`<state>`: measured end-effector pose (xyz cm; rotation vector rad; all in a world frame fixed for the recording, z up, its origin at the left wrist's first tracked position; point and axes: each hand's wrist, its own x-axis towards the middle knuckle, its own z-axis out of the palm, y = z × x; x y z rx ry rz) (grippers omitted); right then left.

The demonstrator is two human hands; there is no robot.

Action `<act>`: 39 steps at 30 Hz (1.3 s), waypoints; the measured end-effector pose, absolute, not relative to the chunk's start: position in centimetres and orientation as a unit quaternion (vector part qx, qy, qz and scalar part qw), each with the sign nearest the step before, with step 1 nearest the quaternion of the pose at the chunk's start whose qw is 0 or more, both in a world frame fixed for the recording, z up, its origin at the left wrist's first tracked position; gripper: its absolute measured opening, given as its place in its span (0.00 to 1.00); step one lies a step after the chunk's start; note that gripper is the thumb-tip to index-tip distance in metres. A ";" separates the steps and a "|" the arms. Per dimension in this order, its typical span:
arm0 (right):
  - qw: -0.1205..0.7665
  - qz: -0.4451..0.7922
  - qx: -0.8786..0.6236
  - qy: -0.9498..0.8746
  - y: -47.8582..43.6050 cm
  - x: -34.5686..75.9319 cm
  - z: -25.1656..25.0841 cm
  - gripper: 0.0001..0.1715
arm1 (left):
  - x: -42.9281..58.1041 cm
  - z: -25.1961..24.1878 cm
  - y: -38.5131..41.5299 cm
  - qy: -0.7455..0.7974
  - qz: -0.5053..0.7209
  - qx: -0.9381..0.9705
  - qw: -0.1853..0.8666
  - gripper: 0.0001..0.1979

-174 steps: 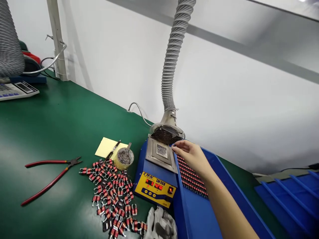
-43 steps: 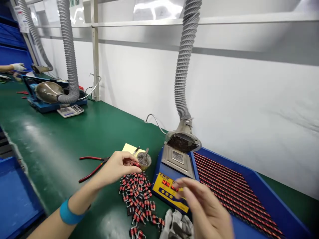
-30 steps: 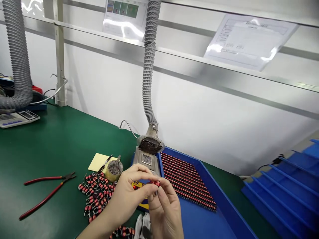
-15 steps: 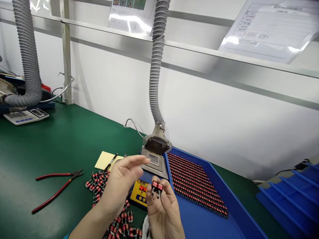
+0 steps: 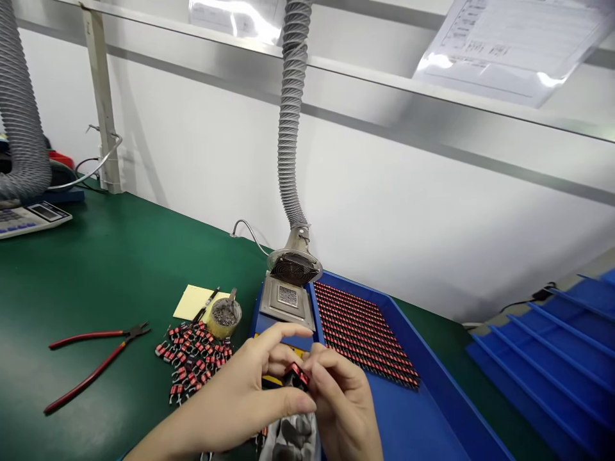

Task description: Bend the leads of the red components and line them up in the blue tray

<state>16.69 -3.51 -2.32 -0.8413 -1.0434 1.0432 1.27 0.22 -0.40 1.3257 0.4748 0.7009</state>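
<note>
My left hand (image 5: 250, 400) and my right hand (image 5: 343, 406) meet low in the middle, fingers pinched together around a small red and black coil part (image 5: 296, 374). Behind them stands a blue and yellow solder pot (image 5: 287, 302) with a square metal well. A pile of the same red parts (image 5: 195, 360) lies on the green bench to the left. Rows of finished red parts (image 5: 358, 330) fill the blue tray (image 5: 435, 410) on the right.
Red-handled pliers (image 5: 91, 362) lie at the left. A small cup of grey bits (image 5: 223, 317) and a yellow note (image 5: 192, 301) sit by the pot. A grey fume hose (image 5: 291, 115) hangs over it. A calculator (image 5: 29, 218) is far left, blue bins (image 5: 552, 358) right, a grey glove (image 5: 293, 438) below.
My left hand took a part from the pile and brought it to my right hand. Half a second ago only the right held it; now both hands close on it again.
</note>
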 end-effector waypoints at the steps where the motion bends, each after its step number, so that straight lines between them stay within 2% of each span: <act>1: 0.671 0.469 -0.359 -0.448 -3.5 16.7 -2.2 0.12 | 1.3 -0.4 0.2 0.224 0.314 0.606 0.696 0.28; 4: 0.723 0.486 -0.315 -0.378 -3.4 17.0 -1.7 0.16 | 1.3 -0.3 -0.1 0.230 0.313 0.629 0.674 0.29; 7: 0.758 0.425 -0.334 -0.365 -3.6 17.7 -1.5 0.17 | 1.1 -0.1 -0.2 0.238 0.318 0.639 0.659 0.29; 13: 0.613 0.367 -0.420 -0.559 -4.1 17.5 -2.4 0.08 | 0.9 -0.5 -0.1 0.268 0.321 0.648 0.637 0.28; 22: 0.666 0.390 -0.401 -0.494 -3.7 16.1 -3.0 0.10 | 0.9 -1.0 -0.1 0.251 0.337 0.652 0.631 0.23; 28: 0.691 0.276 -0.439 -0.504 -3.9 15.6 -2.8 0.10 | 0.7 -0.4 -0.5 0.227 0.357 0.675 0.605 0.14; 33: 0.694 0.179 -0.453 -0.530 -4.1 15.4 -2.7 0.04 | 1.0 0.2 -0.6 0.278 0.349 0.684 0.578 0.08; 39: 0.706 0.191 -0.432 -0.528 -4.1 15.0 -2.8 0.04 | 1.1 0.6 -0.5 0.281 0.381 0.702 0.532 0.09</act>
